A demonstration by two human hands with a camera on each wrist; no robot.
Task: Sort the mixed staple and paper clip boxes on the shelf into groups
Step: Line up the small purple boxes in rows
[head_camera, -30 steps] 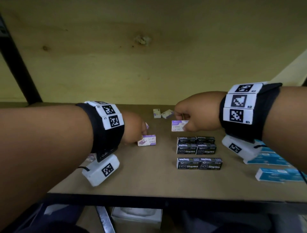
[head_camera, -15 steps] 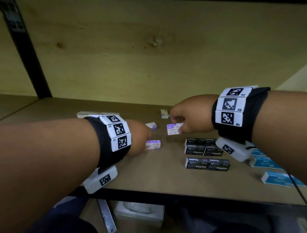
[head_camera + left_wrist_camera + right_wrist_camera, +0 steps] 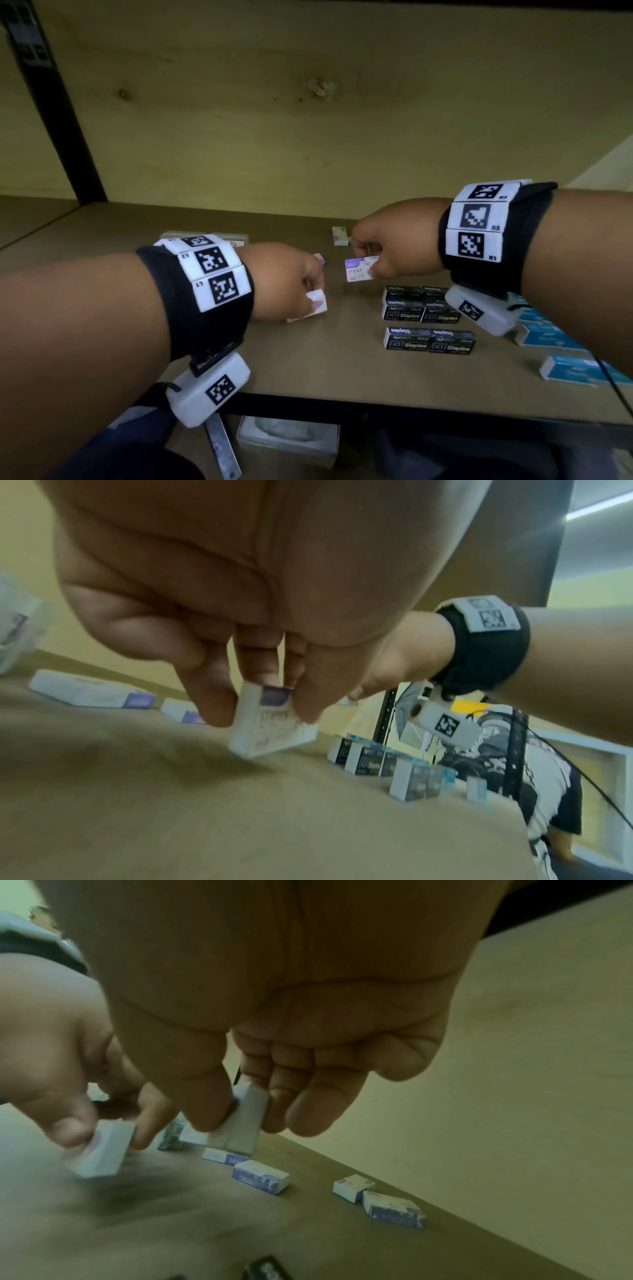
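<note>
My left hand pinches a small white-and-purple staple box, tilted and just above the shelf board. My right hand pinches a second white-and-purple box marked STAPLES, held in the air above the shelf's middle. Black Staples boxes lie grouped in rows right of centre. Light blue boxes lie at the far right. More white-and-purple boxes lie loose toward the back wall.
A flat white box lies at the back left behind my left wrist. One small white box stands near the back wall. A black upright post stands at the left. The shelf's front edge runs below my arms.
The left hand has lifted and tilted its white-and-purple box off the shelf. The right hand still holds its box at about the same spot. The head view shifted slightly.
</note>
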